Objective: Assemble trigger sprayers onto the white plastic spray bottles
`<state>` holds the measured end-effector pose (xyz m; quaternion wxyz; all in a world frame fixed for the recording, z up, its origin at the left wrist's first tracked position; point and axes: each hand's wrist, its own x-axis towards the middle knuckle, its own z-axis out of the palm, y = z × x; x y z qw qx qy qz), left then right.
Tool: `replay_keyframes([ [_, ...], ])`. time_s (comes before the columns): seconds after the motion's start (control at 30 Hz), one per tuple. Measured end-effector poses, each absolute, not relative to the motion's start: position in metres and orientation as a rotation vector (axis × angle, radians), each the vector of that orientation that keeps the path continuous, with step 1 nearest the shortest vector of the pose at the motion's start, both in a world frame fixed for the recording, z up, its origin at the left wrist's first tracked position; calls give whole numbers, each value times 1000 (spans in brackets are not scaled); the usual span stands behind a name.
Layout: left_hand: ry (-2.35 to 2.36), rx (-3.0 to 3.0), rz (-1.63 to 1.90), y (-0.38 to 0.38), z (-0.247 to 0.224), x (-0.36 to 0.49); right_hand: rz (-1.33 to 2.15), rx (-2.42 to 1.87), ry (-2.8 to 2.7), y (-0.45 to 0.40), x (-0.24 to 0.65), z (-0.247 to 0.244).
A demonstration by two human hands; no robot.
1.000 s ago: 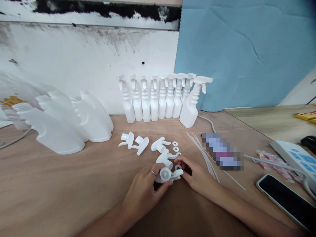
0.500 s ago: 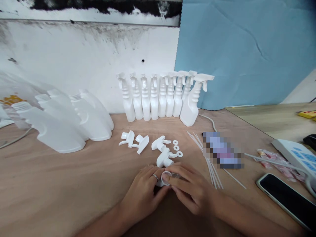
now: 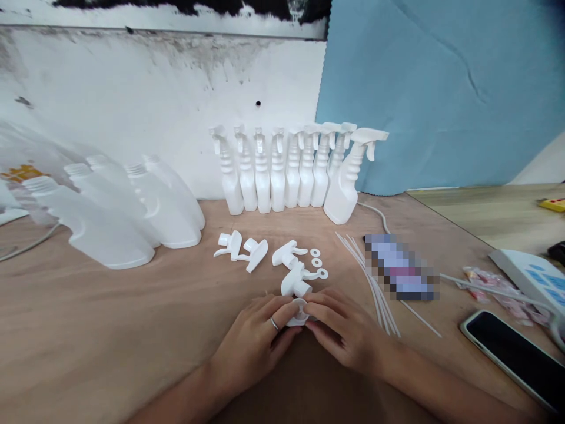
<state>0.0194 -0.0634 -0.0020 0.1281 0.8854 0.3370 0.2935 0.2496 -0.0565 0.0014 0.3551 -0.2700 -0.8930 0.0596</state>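
Between my two hands is a white spray trigger head (image 3: 299,315), its round collar opening facing up toward me. My left hand (image 3: 260,330), with a ring on one finger, is closed on its left side. The fingers of my right hand (image 3: 342,324) pinch it from the right, at the collar's rim. Most of its body is hidden behind the fingers. Just beyond lies another trigger head (image 3: 295,282), with several more, such as this trigger head (image 3: 256,253), farther back. Small white washers (image 3: 315,262) lie to their right.
Assembled spray bottles (image 3: 278,182) stand in a row by the wall. Open-necked bottles (image 3: 115,229) stand at left. Thin white tubes (image 3: 373,288) lie at right, beside a blurred device (image 3: 399,268), a phone (image 3: 512,353), a cable and a white power strip (image 3: 534,277).
My right fingers have moved off the collar opening to its rim, so the inside now shows. Both hands still hold the trigger head. The view has shifted slightly.
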Motion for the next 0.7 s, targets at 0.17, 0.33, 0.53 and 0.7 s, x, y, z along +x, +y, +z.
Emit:
replay_keyframes([
  [0.17, 974, 2600, 858, -63, -2, 17, 99, -702, -2405, -56, 250, -2],
  [0.33, 944, 2669, 872, -63, 2, 19, 66, -688, -2425, -55, 250, 0],
  [0.53, 935, 2705, 907, -64, 0, 21, 36, -720, -2450, -57, 250, 1],
  [0.7, 985, 2626, 897, -66, -3, 20, 48, -754, -2362, -59, 255, 11],
])
